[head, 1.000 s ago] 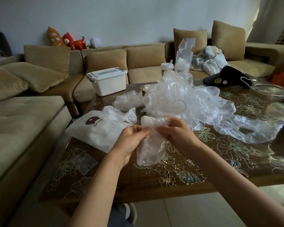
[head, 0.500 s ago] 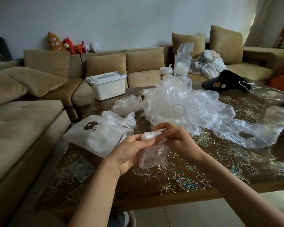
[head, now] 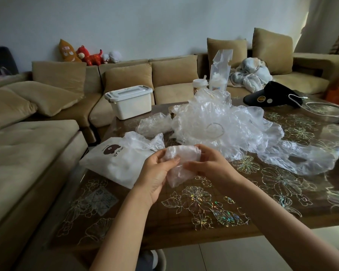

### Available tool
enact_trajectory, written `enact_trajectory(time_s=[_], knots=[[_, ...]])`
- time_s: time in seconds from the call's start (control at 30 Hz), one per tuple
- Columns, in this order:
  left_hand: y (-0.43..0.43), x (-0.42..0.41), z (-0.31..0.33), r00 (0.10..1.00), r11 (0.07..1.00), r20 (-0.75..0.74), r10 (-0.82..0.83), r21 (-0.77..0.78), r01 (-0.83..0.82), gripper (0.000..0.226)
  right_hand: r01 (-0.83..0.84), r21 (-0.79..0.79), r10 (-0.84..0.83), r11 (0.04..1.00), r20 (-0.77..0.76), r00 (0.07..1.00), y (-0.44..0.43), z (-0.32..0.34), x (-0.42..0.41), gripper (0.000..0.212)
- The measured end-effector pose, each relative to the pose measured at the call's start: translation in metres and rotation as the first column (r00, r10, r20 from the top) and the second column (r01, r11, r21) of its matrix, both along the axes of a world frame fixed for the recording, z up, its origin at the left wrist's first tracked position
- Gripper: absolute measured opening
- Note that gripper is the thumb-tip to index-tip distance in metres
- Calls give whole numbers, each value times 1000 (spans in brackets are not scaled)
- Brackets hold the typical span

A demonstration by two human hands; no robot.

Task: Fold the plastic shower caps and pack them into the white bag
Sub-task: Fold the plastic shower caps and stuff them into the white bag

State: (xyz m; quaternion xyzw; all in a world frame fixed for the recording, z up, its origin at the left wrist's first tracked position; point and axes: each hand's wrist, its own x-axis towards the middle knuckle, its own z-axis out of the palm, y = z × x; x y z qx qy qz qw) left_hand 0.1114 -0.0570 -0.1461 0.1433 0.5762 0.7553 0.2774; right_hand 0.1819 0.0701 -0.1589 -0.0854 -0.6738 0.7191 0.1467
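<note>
Living rm w/ beige fabric sofa (head: 47,98) along back wall & left side; brown glass-topped table w/ floral pattern (head: 204,202) in front. Both hands are above the table's near-left part, holding one crumpled clear plastic shower cap (head: 182,153) between them, off the surface. Left hand (head: 157,171) has fingers curled round cap's left side. Right hand (head: 209,165) grips its right side, fingers curled. White plastic bag w/ brown bear logo (head: 114,161) lies at table's left edge, just beside left hand, clear plastic at its mouth. Big heap of clear plastic shower caps (head: 219,124) sits mid-table twd far edge. Black sun visor (head: 270,94) near far-right corner. White lidded storage box (head: 130,101) on sofa.
</note>
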Motion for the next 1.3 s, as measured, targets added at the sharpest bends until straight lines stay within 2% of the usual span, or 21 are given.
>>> enact_trajectory(time_s=[0.07, 0.17, 0.33, 0.43, 0.5, 0.57, 0.63, 0.73, 0.77, 0.8, 0.87, 0.9, 0.97, 1.03, 1.1, 1.17, 1.23, 1.3], knots=[[-3, 0, -2, 999, 999, 22, -33, -18, 34, 19, 31, -66, -33, 997, -28, 999, -3, -3, -1, 19], [-9, -1, -2, 989, 988, 49, -139, -57, 142, 16, 73, -110, -79, 991, -46, 996, -7, -4, -2, 21], [-8, -4, -4, 982, 981, 121, -144, -114, 158, 25, 141, -185, -149, 973, -34, 988, -11, -9, -6, 57], [-8, -7, -2, 950, 985, 269, -159, -29, 173, 30, 176, -40, -179, 984, -89, 980, -10, -16, -9, 63], [-9, -9, -2, 936, 982, 299, -187, 16, 190, 34, 200, 108, -180, 974, -173, 968, -8, -21, -9, 58], [-9, -11, -4, 949, 974, 226, -218, -16, 228, 40, 212, 276, -147, 938, -237, 960, -8, -27, -10, 56], [-9, -9, -7, 967, 970, 138, -215, -86, 228, 35, 215, 428, -109, 878, -259, 960, -6, -32, -11, 53], [-8, -12, -14, 990, 987, 116, -86, -125, 100, 22, 94, 636, 12, 766, -161, 987, -4, -30, -9, 38], [-9, -15, -15, 993, 991, 110, -39, -126, 53, 21, 21, 629, 56, 777, -101, 993, -2, -27, -7, 36], [-10, -17, -16, 996, 992, 92, -1, -128, 13, 20, -36, 548, 87, 835, -67, 994, -1, -23, -4, 31], [-12, -21, -17, 999, 989, 33, 40, -146, -35, 22, -61, 248, 80, 967, -69, 994, -1, -15, -2, 20], [-13, -23, -17, 999, 986, 3, 53, -160, -52, 22, -46, 166, 58, 985, -68, 996, 1, -16, -5, 19], [-15, -25, -19, 997, 981, -32, 63, -183, -68, 24, -46, 199, 48, 979, -4, 999, 3, -18, -13, 25], [-16, -27, -22, 995, 972, -56, 82, -215, -92, 22, -149, 173, 134, 974, 96, 986, -1, -23, -23, 33], [-17, -30, -26, 988, 957, -105, 113, -256, -137, 23, -263, -9, 261, 965, 138, 955, -4, -27, -29, 40], [-17, -33, -30, 972, 941, -172, 161, -271, -203, 25, -344, -166, 363, 924, 107, 926, -5, -31, -38, 49], [-18, -34, -33, 964, 934, -211, 162, -281, -218, 25, -306, -170, 328, 937, 118, 937, -8, -37, -45, 50], [-19, -37, -38, 964, 929, -225, 141, -306, -207, 26, -184, -63, 191, 981, 140, 971, -11, -45, -55, 39]])
